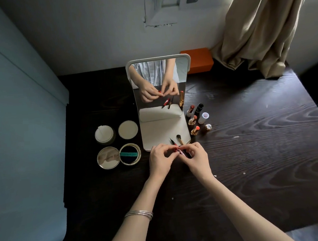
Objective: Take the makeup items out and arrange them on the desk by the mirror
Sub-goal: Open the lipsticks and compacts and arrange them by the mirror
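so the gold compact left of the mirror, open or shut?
Open. The compact lies flat with its lid swung left, mirror face up, the dark pan exposed.

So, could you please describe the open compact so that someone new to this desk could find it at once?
Start at the standing mirror in the middle of the dark desk and look left of its base, where four round things sit in a square. The open compact is the front pair, joined side by side. Unlike the two closed cream rounds behind it, it shows a small mirror and a teal strip inside.
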Available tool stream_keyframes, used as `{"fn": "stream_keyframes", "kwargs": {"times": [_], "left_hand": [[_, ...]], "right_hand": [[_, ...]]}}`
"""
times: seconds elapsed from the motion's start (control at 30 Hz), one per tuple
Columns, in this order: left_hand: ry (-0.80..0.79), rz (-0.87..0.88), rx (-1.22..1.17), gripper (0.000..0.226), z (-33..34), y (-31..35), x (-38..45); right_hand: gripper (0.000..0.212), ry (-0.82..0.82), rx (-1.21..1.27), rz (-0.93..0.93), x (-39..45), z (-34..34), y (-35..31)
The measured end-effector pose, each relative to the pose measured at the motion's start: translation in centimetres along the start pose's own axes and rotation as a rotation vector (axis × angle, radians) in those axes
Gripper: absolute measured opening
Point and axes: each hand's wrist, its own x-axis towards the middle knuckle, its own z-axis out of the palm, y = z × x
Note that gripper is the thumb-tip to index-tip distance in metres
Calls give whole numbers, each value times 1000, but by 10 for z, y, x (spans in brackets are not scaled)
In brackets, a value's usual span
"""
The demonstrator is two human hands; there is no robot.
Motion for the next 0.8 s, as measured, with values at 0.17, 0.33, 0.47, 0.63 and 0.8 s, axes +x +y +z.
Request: {"fn": "stream_keyframes", "kwargs": {"times": [0.17, 0.33, 0.47, 0.63, 0.8], "left_hand": [[-47, 17, -56, 19, 5, 13, 2], [-153, 13, -91, 37, 10, 24, 6], [-167, -16, -46, 33, 4, 18, 3], [-174, -63, 0, 31, -5, 7, -2], [-154, -63, -6, 29, -8, 4, -3]], "right_hand": [[10, 0, -44, -11, 5, -10, 3], [9, 73, -104, 30, 12, -24, 12], [10, 136, -149, 158, 24, -31, 29], [9, 118, -240, 161, 33, -32, 39], [10, 132, -221, 165, 33, -31, 42]]}}
